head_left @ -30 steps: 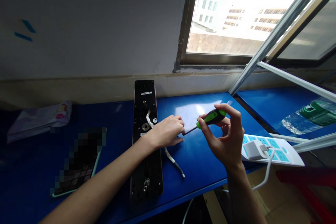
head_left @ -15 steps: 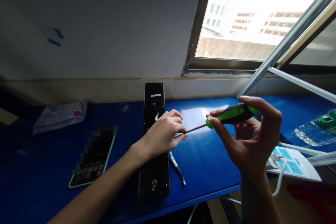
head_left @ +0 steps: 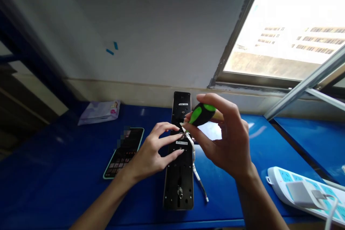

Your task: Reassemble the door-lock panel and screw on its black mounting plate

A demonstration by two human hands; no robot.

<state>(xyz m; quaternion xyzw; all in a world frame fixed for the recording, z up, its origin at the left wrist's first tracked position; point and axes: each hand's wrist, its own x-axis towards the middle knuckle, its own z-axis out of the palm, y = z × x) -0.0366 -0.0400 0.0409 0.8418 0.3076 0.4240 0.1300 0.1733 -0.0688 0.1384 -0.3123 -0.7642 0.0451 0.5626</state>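
A long black lock panel [head_left: 179, 183] lies lengthwise on the blue table [head_left: 54, 187], with a white cable [head_left: 198, 178] trailing off its right side. My right hand [head_left: 229, 147] is closed round a green-and-black screwdriver [head_left: 201, 114], whose tip points down at the upper part of the panel. My left hand [head_left: 151, 154] rests at the panel's left edge, with thumb and forefinger pinched beside the screwdriver tip. What they pinch is too small to make out.
A phone [head_left: 124, 151] in a green case lies left of the panel. A tissue packet [head_left: 99, 111] sits at the back left by the wall. A white power strip [head_left: 304, 190] with a plugged charger lies at the front right. An open window frame [head_left: 304, 82] rises at right.
The view has swung left. My right hand carried the screwdriver from beside the panel to above it and tilted its tip down. My left hand stayed at the tip and moved with it.
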